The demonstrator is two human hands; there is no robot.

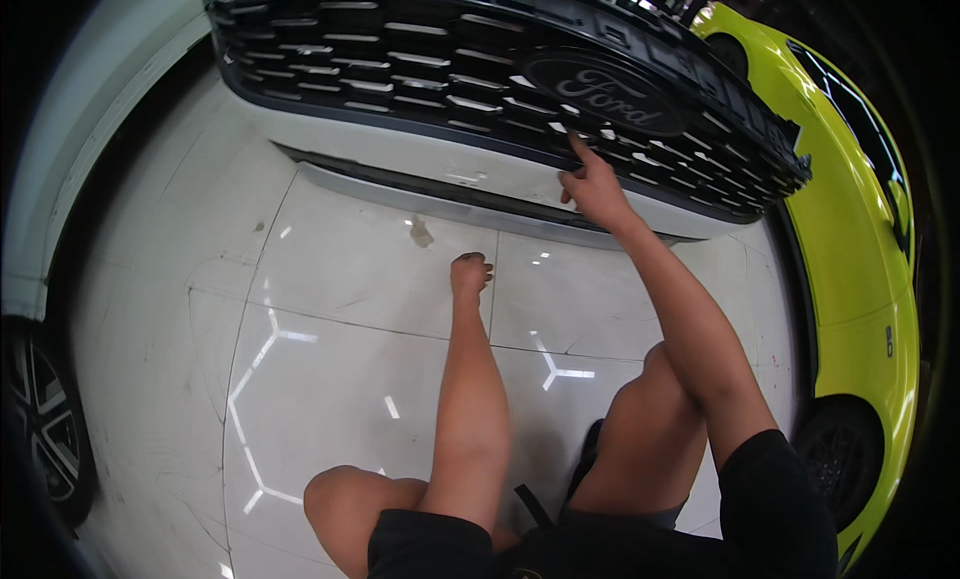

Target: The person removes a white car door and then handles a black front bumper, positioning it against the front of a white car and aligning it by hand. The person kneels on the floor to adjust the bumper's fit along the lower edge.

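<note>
Our right hand is on the grille; the left hangs short of it.

The dark grille (pixel 420 69) runs across the top of the frame, long axis left to right, above the white bumper (pixel 440 164). Our right hand (pixel 592 187), centre right, touches its lower edge with the forefinger stretched out and gripping nothing. Our left hand (pixel 470 275), mid-frame, is curled into a loose fist below the bumper, apart from it and holding nothing.

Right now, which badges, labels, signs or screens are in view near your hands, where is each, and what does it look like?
Oval badge: centre of the dark car grille, just above the right hand; dark oval, raised script, thin pale rim.
Small dark marking: low on the lime-green car, far right; too small to tell more.
No packages, signs or screens.
</note>
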